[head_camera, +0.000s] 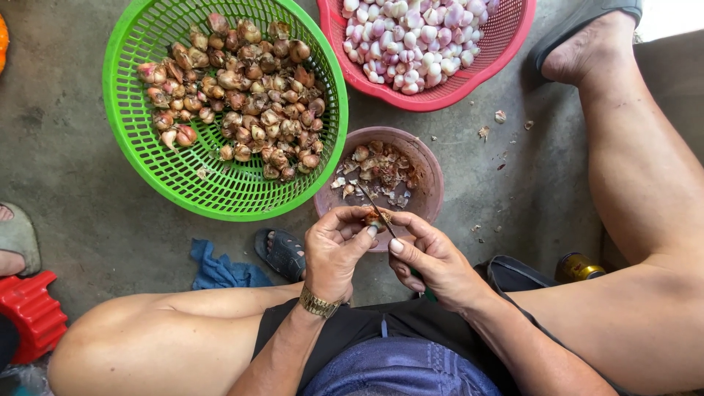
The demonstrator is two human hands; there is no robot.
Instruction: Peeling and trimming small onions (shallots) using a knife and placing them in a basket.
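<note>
Peeling is the step in hand, as I judge it from this head view. I see the left hand [334, 253] closed around a small shallot [374, 218], thumb and fingertips pinching it just above the edge of the brown bowl [433, 176]. The right hand [433, 262] is curled shut on a small knife [375, 209], its thin blade angled up and left with the edge touching the shallot. Neither hand has a spare open finger; both grips look firm.

Location of the work: between the knees, over the concrete floor [66, 154], directly beside the brown bowl, which holds loose skins and trimmings. The green basket [220, 198] to the upper left holds unpeeled shallots. The red basket [440, 95] at the top holds peeled, pale ones.

Requirement for the next move, in my judgement: a short controlled stroke of the blade away from the left thumb, skin dropping into the brown bowl.
</note>
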